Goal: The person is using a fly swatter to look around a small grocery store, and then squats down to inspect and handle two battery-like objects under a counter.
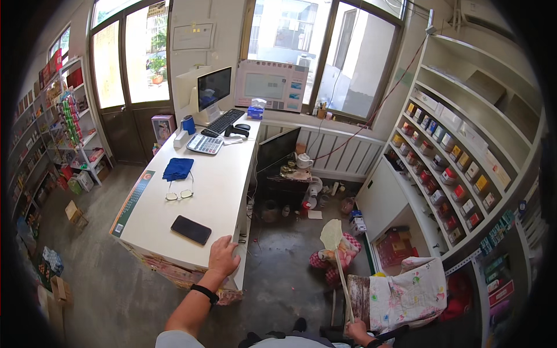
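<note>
My left hand (pixel 223 257) rests on the right front edge of the white counter (pixel 213 174), with its fingers loosely bent and nothing in them. Just left of it lies a dark smartphone (pixel 191 229). Farther along are eyeglasses (pixel 179 195), a folded blue cloth (pixel 178 169) and a calculator (pixel 204 144). At the lower right, my right hand (pixel 357 331) grips the long handle of what looks like a pale fly swatter (pixel 332 235). Its broad head points away from me, above a stool with a checked, patterned cover (pixel 346 250).
A monitor (pixel 214 89) and keyboard (pixel 224 123) stand at the counter's far end. Beside my right hand is a wooden seat with a floral cloth (pixel 404 291). Shelves of small boxes (pixel 452 152) line the right wall. A low table (pixel 287 176) holds a white teapot (pixel 304 161).
</note>
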